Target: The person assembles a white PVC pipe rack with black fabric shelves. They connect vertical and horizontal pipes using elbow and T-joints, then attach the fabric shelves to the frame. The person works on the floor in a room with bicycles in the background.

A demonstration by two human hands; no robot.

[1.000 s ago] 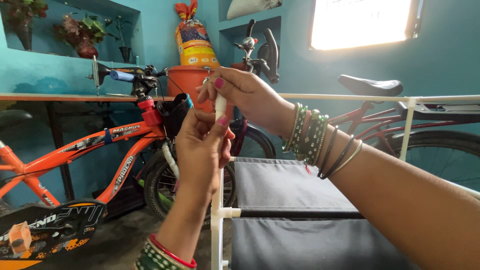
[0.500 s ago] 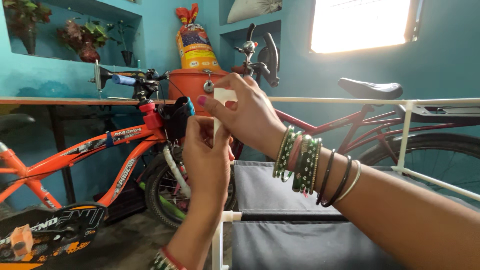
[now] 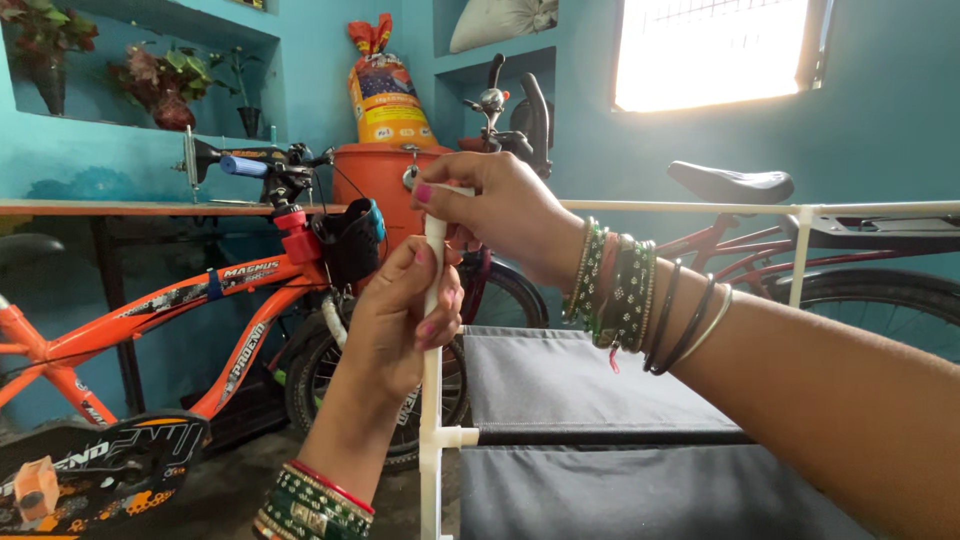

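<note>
At rack corner, both hands (image 3: 400,320) gripping white upright tube (image 3: 432,400)

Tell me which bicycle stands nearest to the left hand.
The orange bicycle, just behind the left hand; the red bicycle stands farther right, behind the right forearm.

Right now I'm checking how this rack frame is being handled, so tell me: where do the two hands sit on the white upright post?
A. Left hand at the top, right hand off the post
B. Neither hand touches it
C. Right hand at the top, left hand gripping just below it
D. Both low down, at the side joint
C: the right hand covers the top of the white upright post while the left hand wraps the post just beneath.
</note>
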